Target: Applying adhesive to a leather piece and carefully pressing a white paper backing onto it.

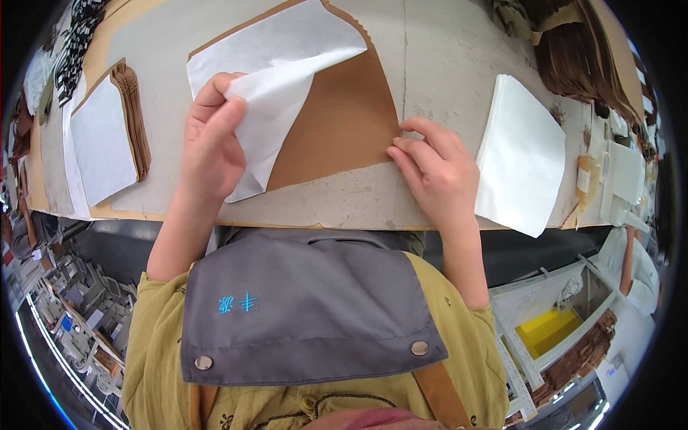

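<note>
A flat brown piece of leather or cloth [344,125] lies on the work table in front of me, with a thin white sheet [287,44] partly covering it. My left hand [215,140] pinches the white sheet between thumb and forefinger, lifting its near part and folding it up off the brown piece. At the brown piece's right near corner, my right hand [441,168] has thumb and fingers closed on the edge. Whether that corner is raised from the table is hard to make out.
To the left stands a stack of brown pieces [130,118] topped with white. A pile of white sheets [519,158] lies right, reaching the table's near edge. Beyond it are a yellowish bottle [588,179] and a heap of dark brown pieces [577,61]. Black-and-white strips [75,43] lie far left.
</note>
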`<act>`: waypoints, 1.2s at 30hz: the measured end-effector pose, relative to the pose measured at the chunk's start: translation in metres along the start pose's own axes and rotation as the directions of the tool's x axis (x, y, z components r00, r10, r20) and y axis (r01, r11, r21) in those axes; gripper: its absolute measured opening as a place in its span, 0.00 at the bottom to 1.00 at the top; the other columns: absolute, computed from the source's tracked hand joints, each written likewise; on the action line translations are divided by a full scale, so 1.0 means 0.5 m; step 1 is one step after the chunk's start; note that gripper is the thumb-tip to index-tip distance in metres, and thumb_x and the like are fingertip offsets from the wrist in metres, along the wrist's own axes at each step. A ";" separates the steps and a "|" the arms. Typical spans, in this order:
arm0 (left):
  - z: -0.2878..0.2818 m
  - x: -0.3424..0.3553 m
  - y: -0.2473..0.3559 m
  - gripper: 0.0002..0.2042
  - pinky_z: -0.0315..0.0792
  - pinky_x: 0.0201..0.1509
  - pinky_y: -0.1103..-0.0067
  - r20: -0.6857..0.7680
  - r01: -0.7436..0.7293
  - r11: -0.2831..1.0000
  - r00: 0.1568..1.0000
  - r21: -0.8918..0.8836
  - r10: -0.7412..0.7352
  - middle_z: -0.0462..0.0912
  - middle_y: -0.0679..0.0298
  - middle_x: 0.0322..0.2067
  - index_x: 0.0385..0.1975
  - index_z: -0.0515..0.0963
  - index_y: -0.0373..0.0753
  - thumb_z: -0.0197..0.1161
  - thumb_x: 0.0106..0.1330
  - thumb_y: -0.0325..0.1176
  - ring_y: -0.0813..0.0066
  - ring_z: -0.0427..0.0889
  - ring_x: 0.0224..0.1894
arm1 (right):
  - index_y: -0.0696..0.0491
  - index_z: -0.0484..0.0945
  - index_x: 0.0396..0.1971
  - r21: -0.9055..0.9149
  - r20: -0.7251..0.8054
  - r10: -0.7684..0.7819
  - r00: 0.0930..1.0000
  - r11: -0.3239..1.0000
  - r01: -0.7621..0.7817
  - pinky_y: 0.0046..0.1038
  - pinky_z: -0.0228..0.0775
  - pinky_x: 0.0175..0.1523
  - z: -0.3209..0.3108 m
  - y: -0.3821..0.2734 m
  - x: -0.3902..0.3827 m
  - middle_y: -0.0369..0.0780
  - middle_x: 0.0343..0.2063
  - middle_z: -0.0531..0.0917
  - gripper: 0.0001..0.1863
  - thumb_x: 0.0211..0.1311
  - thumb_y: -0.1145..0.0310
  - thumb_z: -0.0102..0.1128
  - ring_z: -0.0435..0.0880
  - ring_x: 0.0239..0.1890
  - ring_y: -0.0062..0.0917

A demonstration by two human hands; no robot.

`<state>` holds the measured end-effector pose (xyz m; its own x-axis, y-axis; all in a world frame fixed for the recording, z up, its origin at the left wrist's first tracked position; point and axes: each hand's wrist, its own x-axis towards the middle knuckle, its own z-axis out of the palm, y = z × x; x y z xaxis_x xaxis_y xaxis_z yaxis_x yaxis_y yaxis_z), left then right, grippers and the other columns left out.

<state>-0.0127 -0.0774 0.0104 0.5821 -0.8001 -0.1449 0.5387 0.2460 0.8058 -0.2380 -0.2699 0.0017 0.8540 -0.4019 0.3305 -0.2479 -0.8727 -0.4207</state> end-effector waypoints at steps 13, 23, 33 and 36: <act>0.044 0.014 0.011 0.03 0.68 0.47 0.84 0.170 -0.055 0.916 0.985 0.396 -0.014 0.77 0.74 0.37 0.39 0.78 0.38 0.65 0.72 0.28 0.87 0.74 0.41 | 0.49 0.79 0.44 -0.043 -0.065 -0.118 0.991 0.992 0.115 0.33 0.74 0.46 0.017 0.014 0.124 0.36 0.38 0.86 0.14 0.58 0.76 0.66 0.83 0.46 0.31; 0.040 0.025 0.012 0.04 0.69 0.44 0.85 0.129 0.056 0.911 0.985 0.409 -0.118 0.77 0.75 0.36 0.40 0.78 0.39 0.66 0.72 0.30 0.88 0.75 0.39 | 0.54 0.86 0.38 0.229 0.240 0.392 0.888 0.866 -0.444 0.30 0.75 0.45 0.011 0.033 0.207 0.38 0.36 0.87 0.10 0.64 0.65 0.65 0.84 0.39 0.27; 0.031 0.019 0.011 0.05 0.69 0.44 0.85 0.151 0.023 0.909 0.984 0.416 -0.094 0.77 0.75 0.36 0.40 0.78 0.39 0.66 0.72 0.30 0.88 0.75 0.40 | 0.56 0.86 0.38 0.331 0.363 0.448 0.817 0.758 -0.562 0.27 0.74 0.42 0.027 0.040 0.225 0.37 0.31 0.87 0.13 0.64 0.62 0.65 0.83 0.34 0.21; 0.025 0.016 0.010 0.04 0.69 0.48 0.84 0.184 -0.007 0.919 0.980 0.394 -0.072 0.77 0.74 0.38 0.40 0.78 0.39 0.65 0.72 0.29 0.87 0.75 0.41 | 0.56 0.85 0.37 0.366 0.372 0.446 0.814 0.735 -0.571 0.26 0.74 0.41 0.039 0.049 0.225 0.36 0.30 0.87 0.12 0.64 0.63 0.63 0.81 0.33 0.20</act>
<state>-0.0128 -0.0893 0.0204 0.4201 -0.9026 -0.0942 0.2514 0.0160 0.9678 -0.1391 -0.3311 0.0120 0.7545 -0.6133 -0.2336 -0.5022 -0.3104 -0.8071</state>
